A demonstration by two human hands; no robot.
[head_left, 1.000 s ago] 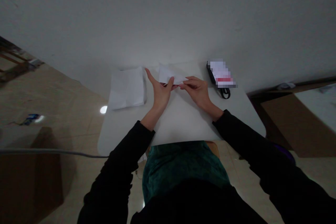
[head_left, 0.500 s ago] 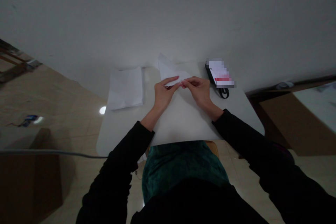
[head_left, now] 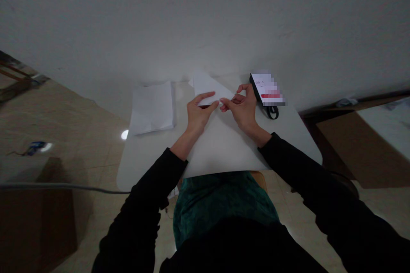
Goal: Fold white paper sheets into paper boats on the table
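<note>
A folded sheet of white paper (head_left: 209, 86), angular in outline, is held between my two hands above the white table. My left hand (head_left: 197, 113) grips its near edge, with the thumb below and the index finger lying across the top. My right hand (head_left: 242, 107) pinches the paper's near right edge between thumb and fingers, and its index finger is raised and bent. The two thumbs almost meet at the near edge. Part of the paper's right side is hidden behind the right fingers.
On the table (head_left: 221, 149), a stack of white paper (head_left: 153, 107) lies to the left. A phone-like device (head_left: 265, 89) with a lit, partly blurred screen and a black strap (head_left: 273, 113) is at the right. A wall rises behind. Cardboard (head_left: 365, 149) stands at the right, and a cable (head_left: 64, 186) crosses at the left.
The paper now lies flatter, its upper flap lowered and its slanting edge straighter. My right index finger has lifted away from the pinch. My left hand has barely shifted.
</note>
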